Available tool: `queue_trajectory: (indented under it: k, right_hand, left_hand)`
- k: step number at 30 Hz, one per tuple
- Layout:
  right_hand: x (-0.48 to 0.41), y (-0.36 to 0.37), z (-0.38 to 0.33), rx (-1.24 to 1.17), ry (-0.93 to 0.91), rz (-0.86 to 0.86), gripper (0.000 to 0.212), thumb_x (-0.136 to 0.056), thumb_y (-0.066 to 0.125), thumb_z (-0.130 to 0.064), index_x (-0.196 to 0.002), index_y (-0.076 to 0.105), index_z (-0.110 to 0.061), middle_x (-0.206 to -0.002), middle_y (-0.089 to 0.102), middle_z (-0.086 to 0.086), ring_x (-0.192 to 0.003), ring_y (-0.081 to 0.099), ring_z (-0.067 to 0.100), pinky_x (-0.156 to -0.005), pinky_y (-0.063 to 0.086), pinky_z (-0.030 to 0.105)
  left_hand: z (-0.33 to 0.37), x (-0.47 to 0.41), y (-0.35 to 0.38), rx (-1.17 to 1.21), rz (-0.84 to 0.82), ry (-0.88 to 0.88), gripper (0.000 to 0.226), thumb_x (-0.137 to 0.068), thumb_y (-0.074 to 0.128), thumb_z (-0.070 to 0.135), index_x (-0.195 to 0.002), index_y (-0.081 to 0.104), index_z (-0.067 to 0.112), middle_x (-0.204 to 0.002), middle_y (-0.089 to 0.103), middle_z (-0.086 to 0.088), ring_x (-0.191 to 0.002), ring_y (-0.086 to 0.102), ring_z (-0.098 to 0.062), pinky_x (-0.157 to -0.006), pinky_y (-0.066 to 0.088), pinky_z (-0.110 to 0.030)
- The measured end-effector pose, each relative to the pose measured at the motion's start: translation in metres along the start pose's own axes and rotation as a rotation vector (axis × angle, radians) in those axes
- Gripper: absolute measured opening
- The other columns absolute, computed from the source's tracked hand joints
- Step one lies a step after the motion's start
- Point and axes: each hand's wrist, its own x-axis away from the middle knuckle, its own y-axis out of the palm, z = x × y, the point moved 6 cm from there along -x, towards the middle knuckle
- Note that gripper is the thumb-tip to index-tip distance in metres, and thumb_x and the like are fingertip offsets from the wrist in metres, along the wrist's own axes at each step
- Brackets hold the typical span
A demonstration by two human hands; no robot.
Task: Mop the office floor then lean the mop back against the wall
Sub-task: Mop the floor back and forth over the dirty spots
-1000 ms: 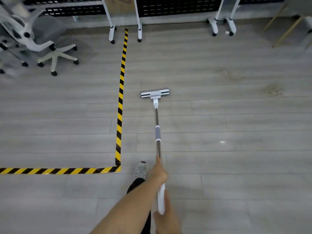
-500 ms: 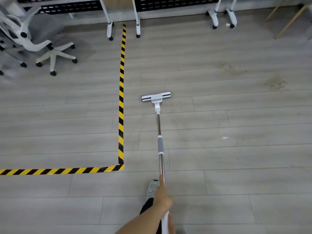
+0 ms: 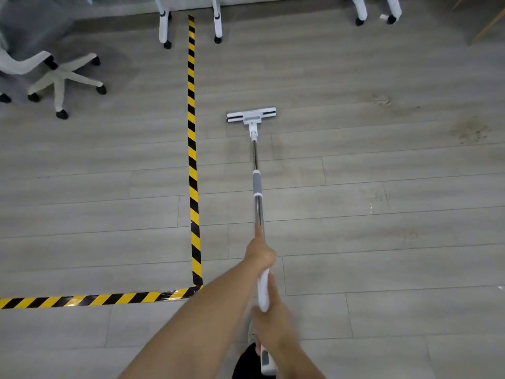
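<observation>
A flat white mop head (image 3: 251, 115) lies on the grey plank floor, just right of a yellow-and-black tape line. Its metal pole with a grey sleeve (image 3: 257, 184) runs straight back toward me. My left hand (image 3: 259, 253) grips the pole higher up, with the forefinger laid along the shaft. Just behind it, my right hand (image 3: 270, 321) grips the white handle end. A darker damp strip shows on the floor behind the mop head.
The hazard tape (image 3: 192, 149) turns a corner at the lower left. A white swivel chair (image 3: 58, 77) stands far left. White castor legs of desks (image 3: 164, 26) line the far wall. Dirty patches (image 3: 471, 129) mark the floor at right. My shoe shows at the bottom edge.
The mop head has been pushed forward, away from me, and both arms have stretched out. My right hand is in view again on the handle end.
</observation>
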Motion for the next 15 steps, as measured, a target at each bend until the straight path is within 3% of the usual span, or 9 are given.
queue_trajectory:
  k: [2, 6, 11, 15]
  right_hand:
    - [-0.022, -0.015, -0.037, -0.086, 0.004, 0.008, 0.089, -0.088, 0.043, -0.012, -0.154, 0.003, -0.057, -0.099, 0.071, -0.003, -0.070, 0.066, 0.014, -0.054, 0.048, 0.022]
    - [-0.026, -0.019, -0.054, -0.184, -0.007, 0.000, 0.089, -0.086, 0.038, -0.006, -0.153, 0.012, -0.058, -0.095, 0.070, 0.002, -0.048, 0.059, 0.015, -0.040, 0.044, 0.021]
    - [-0.017, -0.005, -0.018, -0.183, 0.037, 0.037, 0.084, -0.087, 0.040, -0.010, -0.153, 0.013, -0.056, -0.099, 0.069, 0.004, -0.058, 0.062, 0.020, -0.045, 0.049, 0.026]
    - [0.016, 0.006, 0.019, -0.178, 0.034, 0.036, 0.084, -0.088, 0.039, -0.008, -0.150, 0.016, -0.059, -0.086, 0.071, 0.008, -0.045, 0.059, 0.015, -0.040, 0.048, 0.026]
  left_hand:
    - [0.021, -0.021, -0.021, -0.020, 0.000, 0.002, 0.092, -0.093, 0.048, 0.008, -0.158, -0.010, 0.038, -0.126, 0.062, -0.015, -0.107, 0.064, -0.032, -0.081, 0.052, -0.031]
    - [0.030, -0.035, -0.034, -0.049, 0.018, -0.001, 0.091, -0.094, 0.046, 0.008, -0.158, -0.012, 0.038, -0.131, 0.059, -0.015, -0.110, 0.062, -0.033, -0.086, 0.053, -0.034]
    - [0.008, -0.018, -0.008, 0.000, 0.003, 0.022, 0.090, -0.094, 0.043, 0.005, -0.159, -0.014, 0.034, -0.142, 0.052, -0.011, -0.117, 0.059, -0.030, -0.096, 0.051, -0.034]
    - [-0.021, 0.014, 0.026, -0.022, 0.010, 0.024, 0.092, -0.094, 0.046, 0.005, -0.159, -0.015, 0.030, -0.146, 0.046, -0.010, -0.121, 0.057, -0.029, -0.096, 0.050, -0.032]
